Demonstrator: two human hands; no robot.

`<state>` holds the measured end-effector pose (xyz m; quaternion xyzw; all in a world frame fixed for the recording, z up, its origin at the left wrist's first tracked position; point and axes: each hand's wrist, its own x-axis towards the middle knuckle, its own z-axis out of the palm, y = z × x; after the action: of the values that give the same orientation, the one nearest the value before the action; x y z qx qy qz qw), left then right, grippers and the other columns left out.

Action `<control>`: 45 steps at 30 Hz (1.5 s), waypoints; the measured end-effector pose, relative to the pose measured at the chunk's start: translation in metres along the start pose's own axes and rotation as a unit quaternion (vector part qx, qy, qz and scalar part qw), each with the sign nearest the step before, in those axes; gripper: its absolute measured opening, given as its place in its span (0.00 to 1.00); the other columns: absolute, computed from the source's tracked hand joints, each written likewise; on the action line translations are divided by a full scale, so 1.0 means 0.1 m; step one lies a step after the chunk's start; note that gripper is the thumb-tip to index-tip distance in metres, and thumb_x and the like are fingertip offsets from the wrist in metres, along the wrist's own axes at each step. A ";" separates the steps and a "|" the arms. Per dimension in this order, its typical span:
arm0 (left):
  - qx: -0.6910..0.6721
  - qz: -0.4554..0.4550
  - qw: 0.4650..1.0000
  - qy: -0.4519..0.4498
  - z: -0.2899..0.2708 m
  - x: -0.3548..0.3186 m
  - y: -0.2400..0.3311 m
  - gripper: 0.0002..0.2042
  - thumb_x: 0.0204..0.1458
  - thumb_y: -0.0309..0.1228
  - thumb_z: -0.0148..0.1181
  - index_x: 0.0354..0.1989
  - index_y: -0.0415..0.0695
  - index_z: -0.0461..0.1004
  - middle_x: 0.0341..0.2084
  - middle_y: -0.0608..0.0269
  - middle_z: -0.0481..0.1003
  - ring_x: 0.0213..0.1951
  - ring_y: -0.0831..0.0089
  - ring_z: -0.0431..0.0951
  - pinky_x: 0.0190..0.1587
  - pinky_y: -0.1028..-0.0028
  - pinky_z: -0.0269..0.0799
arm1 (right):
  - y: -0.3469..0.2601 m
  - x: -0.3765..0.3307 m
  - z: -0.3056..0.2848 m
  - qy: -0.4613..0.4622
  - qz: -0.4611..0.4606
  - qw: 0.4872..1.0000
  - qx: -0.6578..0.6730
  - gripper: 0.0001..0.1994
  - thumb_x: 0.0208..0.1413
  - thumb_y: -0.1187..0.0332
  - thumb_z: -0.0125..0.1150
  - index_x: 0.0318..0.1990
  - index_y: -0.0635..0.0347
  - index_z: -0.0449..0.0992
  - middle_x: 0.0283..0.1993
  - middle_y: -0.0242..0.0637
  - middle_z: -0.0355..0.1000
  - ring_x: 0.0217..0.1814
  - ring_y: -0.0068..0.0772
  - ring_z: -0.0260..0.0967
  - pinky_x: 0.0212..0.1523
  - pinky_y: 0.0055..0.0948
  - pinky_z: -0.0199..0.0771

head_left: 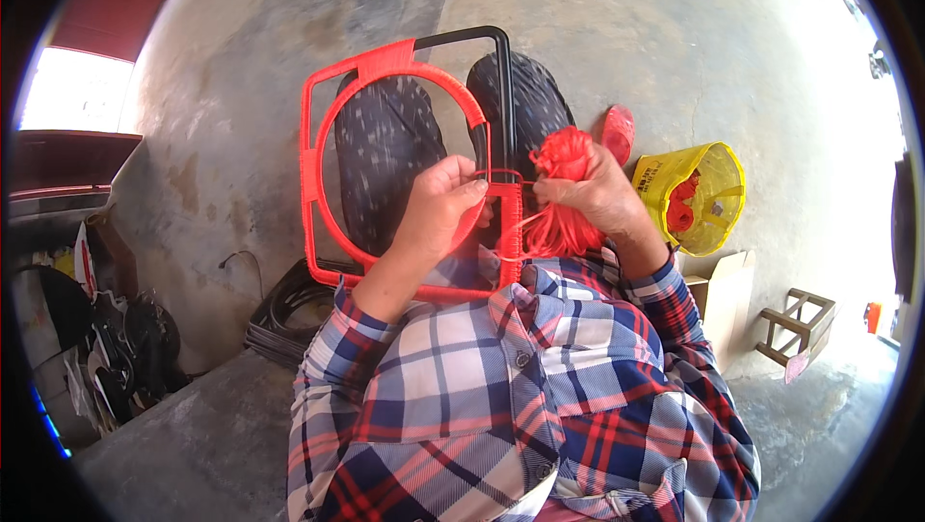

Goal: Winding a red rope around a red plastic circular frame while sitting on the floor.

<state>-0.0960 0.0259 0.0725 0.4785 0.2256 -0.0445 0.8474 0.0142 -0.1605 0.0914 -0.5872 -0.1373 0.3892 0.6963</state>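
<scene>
A squarish black frame with a round ring inside it, mostly wrapped in red cord (385, 60), rests across my thighs. Its upper right corner and part of the ring's right side are bare black. My left hand (438, 204) is closed at the right side of the ring, thumb and forefinger pinching a thin red strand. That strand runs across the frame's right bar toward my right hand (597, 189). A thick bundle of red cord (564, 151) is gripped in the right hand, its loose ends hanging down beside the frame.
A yellow bag-like container (665, 175) holding more red cord stands at my right. Near it are a red shoe (619, 132), cardboard (727, 291) and a small wooden stool (800, 324). Black frames (279, 310) lie stacked at my left, with dark clutter (135, 339) farther left.
</scene>
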 end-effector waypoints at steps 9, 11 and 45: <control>0.004 -0.079 0.996 -0.029 -0.03 -0.03 0.15 0.04 0.55 0.25 0.55 0.37 0.41 0.68 0.27 0.58 0.75 0.21 0.73 0.75 0.23 0.77 0.70 | -0.06 -0.14 -0.11 -0.003 0.009 0.998 0.068 0.07 0.44 0.82 0.60 0.32 0.63 0.72 0.24 0.31 0.71 0.24 0.22 0.69 0.26 0.22 0.68; 0.008 -0.070 0.997 -0.037 -0.04 0.01 0.21 0.04 0.55 0.26 0.56 0.36 0.41 0.67 0.26 0.59 0.74 0.20 0.74 0.75 0.22 0.78 0.70 | -0.17 -0.13 -0.43 -0.029 0.038 0.999 -0.019 0.06 0.46 0.80 0.59 0.33 0.63 0.71 0.24 0.31 0.70 0.23 0.23 0.68 0.26 0.22 0.68; -0.170 -0.007 0.984 0.053 -0.07 0.09 -0.06 0.16 0.53 0.29 0.54 0.49 0.38 0.66 0.38 0.56 0.75 0.39 0.64 0.76 0.42 0.68 0.73 | -0.04 0.22 -0.18 0.062 -0.064 0.995 -0.051 0.18 0.51 0.76 0.61 0.51 0.67 0.70 0.41 0.35 0.72 0.43 0.24 0.70 0.44 0.26 0.71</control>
<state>-0.0923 0.0296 0.0606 0.3271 0.2776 0.0140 0.9032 0.0419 -0.1580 0.0839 -0.6348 -0.1508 0.2997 0.6961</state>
